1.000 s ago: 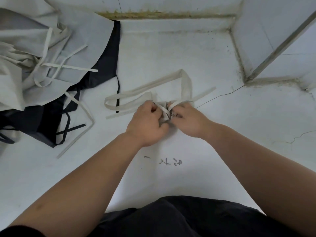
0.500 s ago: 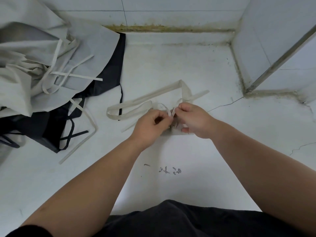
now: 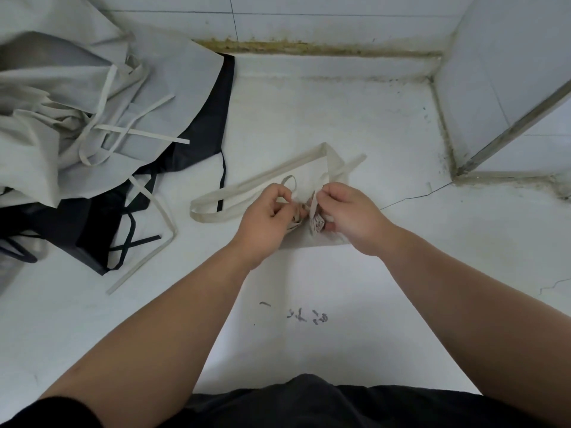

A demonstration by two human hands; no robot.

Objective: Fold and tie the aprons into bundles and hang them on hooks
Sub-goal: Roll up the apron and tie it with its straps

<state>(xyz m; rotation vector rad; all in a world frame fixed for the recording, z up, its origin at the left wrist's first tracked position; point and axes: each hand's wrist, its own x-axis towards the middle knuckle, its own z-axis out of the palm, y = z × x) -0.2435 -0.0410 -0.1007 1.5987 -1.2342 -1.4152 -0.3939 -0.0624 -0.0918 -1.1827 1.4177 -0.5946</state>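
**Both hands pinch the ties over a small folded apron**

The folded beige apron bundle [image 3: 318,226] lies on the white surface [image 3: 324,118], near the middle of the view, directly between the two hands and partly under them. Its pleated edge shows in the gap between the knuckles, and a flat corner of cloth sticks out below the wrists.

The left hand [image 3: 268,214] sits on the bundle's left side with its fingers curled inward, thumb and forefinger pinching a beige tie that rises into a small loop [image 3: 290,182] just above the knuckles. The right hand [image 3: 349,211] is on the bundle's right side, fingers also curled, thumb and forefinger pinching a flat strand of tie that stands nearly upright at the bundle's top. The two pinches are close together, almost touching; how the strands cross between them is hidden by the fingers, so a knot may or may not be there.

A long strap loop [image 3: 247,188] runs from the bundle out to the left and back, lying flat on the surface, and a loose tie end [image 3: 355,160] points up and right past the right hand.

To the left, well apart from the hands, a heap of grey aprons [image 3: 61,118] with trailing ties lies over a black apron [image 3: 191,143]. Dark scribbles [image 3: 306,316] mark the surface between the forearms.
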